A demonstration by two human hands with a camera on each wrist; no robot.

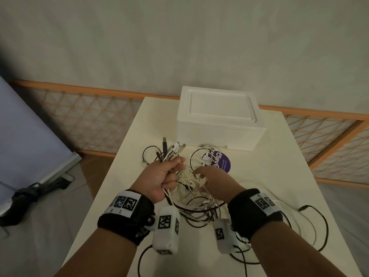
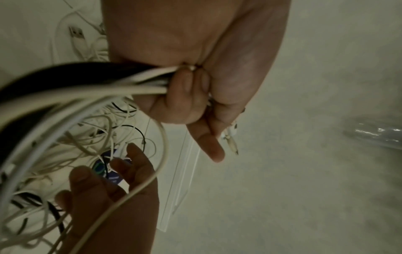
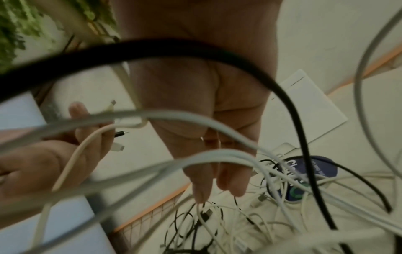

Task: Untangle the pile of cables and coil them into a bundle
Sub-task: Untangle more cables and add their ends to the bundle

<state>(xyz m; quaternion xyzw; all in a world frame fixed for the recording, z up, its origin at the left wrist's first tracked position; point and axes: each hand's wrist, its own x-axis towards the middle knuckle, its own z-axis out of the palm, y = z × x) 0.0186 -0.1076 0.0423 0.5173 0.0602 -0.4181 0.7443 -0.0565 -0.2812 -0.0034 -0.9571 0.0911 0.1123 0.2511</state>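
Left hand point(image 1: 165, 177) at frame centre, fingers curled tight round a gathered bunch of cables point(image 1: 191, 198), black and white together; plug ends point(image 1: 173, 146) fanning out above the fist toward the box point(image 1: 219, 120). In the left-wrist view, same grip plain: fingers point(image 2: 185, 96) folded over the strands, index finger pointing down, one thin plug poking out past it. Right hand point(image 1: 217, 180) just right of it, fingers loose and fairly straight, reaching down into the tangle, tips among thin white and black strands; holding nothing that can be made out. In the right-wrist view, fingertips point(image 3: 202, 192) touching the loose wires below.

Rest of the cables spread on the white bench point(image 1: 259, 176): a knot under and between both hands, long black and white loops trailing to the lower right and lower centre of the frame. Purple round sticker point(image 1: 223, 162) on the bench beside the right hand, partly crossed by wires. White foam box, lid on, at the far end of the bench. Lattice panel point(image 1: 79, 120) behind, along the wall.
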